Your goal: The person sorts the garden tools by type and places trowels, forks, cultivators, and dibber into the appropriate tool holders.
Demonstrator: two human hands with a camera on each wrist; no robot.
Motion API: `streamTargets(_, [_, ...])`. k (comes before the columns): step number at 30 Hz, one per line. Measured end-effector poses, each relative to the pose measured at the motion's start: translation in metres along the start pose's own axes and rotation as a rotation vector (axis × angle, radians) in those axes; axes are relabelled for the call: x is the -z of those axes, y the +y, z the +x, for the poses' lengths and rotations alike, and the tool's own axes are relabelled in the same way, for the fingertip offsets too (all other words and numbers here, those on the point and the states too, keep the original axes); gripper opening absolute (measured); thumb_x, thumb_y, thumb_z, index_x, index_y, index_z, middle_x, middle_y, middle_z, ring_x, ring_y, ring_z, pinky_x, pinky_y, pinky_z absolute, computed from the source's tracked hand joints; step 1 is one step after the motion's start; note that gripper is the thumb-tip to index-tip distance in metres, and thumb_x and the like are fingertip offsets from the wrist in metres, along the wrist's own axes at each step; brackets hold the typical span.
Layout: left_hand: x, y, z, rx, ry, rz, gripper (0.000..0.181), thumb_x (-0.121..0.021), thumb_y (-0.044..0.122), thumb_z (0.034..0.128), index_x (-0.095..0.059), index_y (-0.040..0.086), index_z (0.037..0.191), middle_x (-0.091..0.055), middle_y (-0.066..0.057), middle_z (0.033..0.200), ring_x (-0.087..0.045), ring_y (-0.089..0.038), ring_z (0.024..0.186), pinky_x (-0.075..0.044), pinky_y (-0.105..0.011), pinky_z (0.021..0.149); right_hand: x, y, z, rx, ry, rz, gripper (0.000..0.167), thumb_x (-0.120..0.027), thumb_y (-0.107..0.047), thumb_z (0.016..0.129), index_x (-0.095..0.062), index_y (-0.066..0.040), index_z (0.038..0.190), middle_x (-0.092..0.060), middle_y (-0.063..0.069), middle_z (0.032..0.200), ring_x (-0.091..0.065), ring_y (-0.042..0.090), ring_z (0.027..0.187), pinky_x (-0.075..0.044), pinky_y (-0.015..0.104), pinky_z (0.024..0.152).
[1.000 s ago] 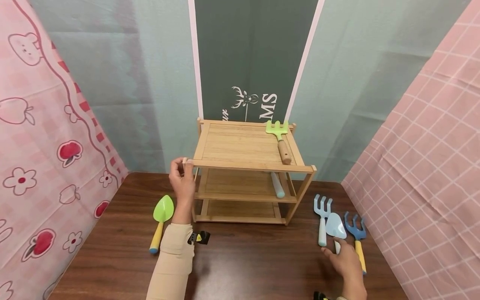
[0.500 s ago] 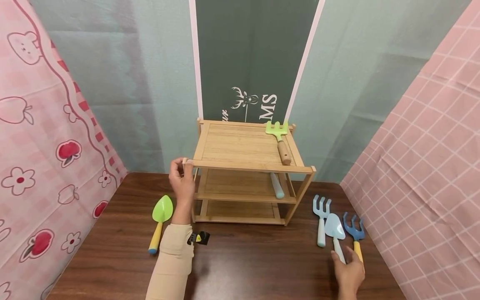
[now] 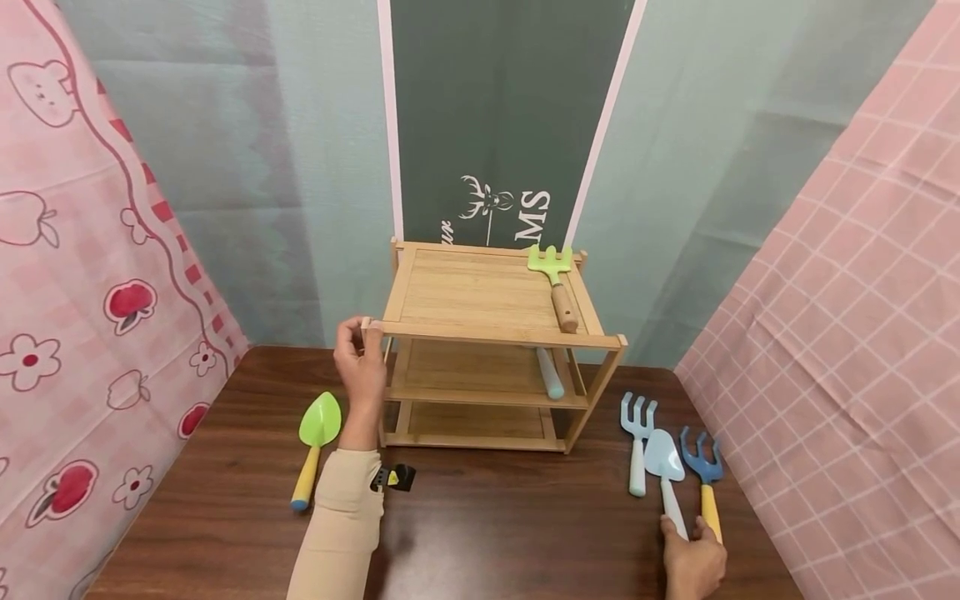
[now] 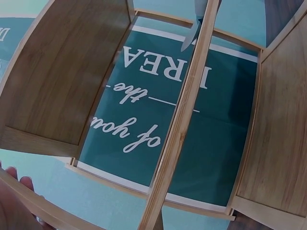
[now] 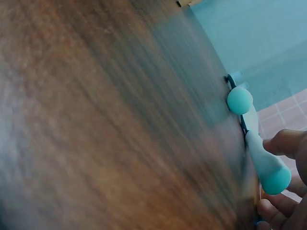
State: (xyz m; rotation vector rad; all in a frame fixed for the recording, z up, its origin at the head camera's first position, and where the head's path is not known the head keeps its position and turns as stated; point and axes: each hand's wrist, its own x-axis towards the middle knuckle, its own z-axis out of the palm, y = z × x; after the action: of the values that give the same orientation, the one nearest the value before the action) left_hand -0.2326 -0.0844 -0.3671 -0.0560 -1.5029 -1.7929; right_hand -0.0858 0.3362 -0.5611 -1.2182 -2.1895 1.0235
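Note:
My left hand [image 3: 362,358] grips the front left corner of a three-tier wooden shelf rack [image 3: 472,333]; in the left wrist view its fingers [image 4: 26,182] curl over a rail. At the right, a pale blue garden trowel [image 3: 664,455] lies on the table. My right hand [image 3: 696,560] straddles the end of its handle [image 5: 268,165], thumb on one side and fingers on the other. A gap shows below the handle in the right wrist view. Beside the trowel lie a pale blue hand fork [image 3: 637,442] and a dark blue hand rake [image 3: 702,462] with a yellow handle.
A green hand fork [image 3: 555,283] with a wooden handle lies on the rack's top. A pale blue handle [image 3: 550,375] sticks out on the middle shelf. A green trowel [image 3: 318,425] lies on the table [image 3: 480,517] at left. Curtains [image 3: 825,267] enclose the sides and back.
My right hand has moved back along the trowel's handle towards its end, uncovering more of it. The left hand keeps its place on the rack. The view has shifted slightly.

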Motion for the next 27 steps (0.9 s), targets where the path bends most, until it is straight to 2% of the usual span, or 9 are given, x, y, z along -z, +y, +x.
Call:
streamTargets(8, [-0.001,0.0,0.0,0.013,0.002,0.014,0.02,-0.055,0.002,0.086,-0.051,-0.015,0.094,-0.043,0.002,0.072,-0.039,-0.009,0.069,-0.031,-0.026,0.064,-0.004,-0.001,0.002,-0.042,-0.09,-0.136,0.059,-0.068,-0.027,0.081,-0.048,0.008,0.124,-0.038,0.038,0.119,-0.035,0.055,0.11,-0.027,0.063,0.089])
streamTargets(14, [-0.001,0.0,0.0,-0.001,0.013,0.014,0.019,-0.055,0.002,0.0854,-0.051,-0.016,0.094,-0.043,0.002,0.072,-0.039,-0.009,0.068,-0.031,-0.026,0.064,-0.003,0.0,0.004,-0.026,-0.114,-0.173,0.052,-0.067,-0.028,0.082,-0.054,0.004,0.12,-0.044,0.036,0.117,-0.04,0.054,0.105,-0.03,0.06,0.086])
streamTargets(21, [-0.001,-0.001,0.0,-0.001,0.01,0.009,0.02,-0.054,0.002,0.0857,-0.051,-0.016,0.094,-0.044,0.002,0.072,-0.039,-0.009,0.068,-0.031,-0.025,0.063,-0.004,0.005,0.005,-0.014,-0.078,-0.161,0.048,-0.066,-0.028,0.083,-0.058,0.003,0.118,-0.05,0.033,0.116,-0.044,0.053,0.103,-0.032,0.057,0.085])
streamTargets(27, [-0.001,-0.001,0.0,0.001,0.012,0.004,0.02,-0.054,0.002,0.0861,-0.051,-0.016,0.094,-0.044,0.003,0.072,-0.039,-0.009,0.068,-0.031,-0.026,0.064,-0.005,0.011,0.004,-0.002,-0.021,-0.054,0.051,-0.068,-0.027,0.082,-0.057,0.003,0.122,-0.048,0.034,0.118,-0.04,0.055,0.104,-0.03,0.057,0.09])
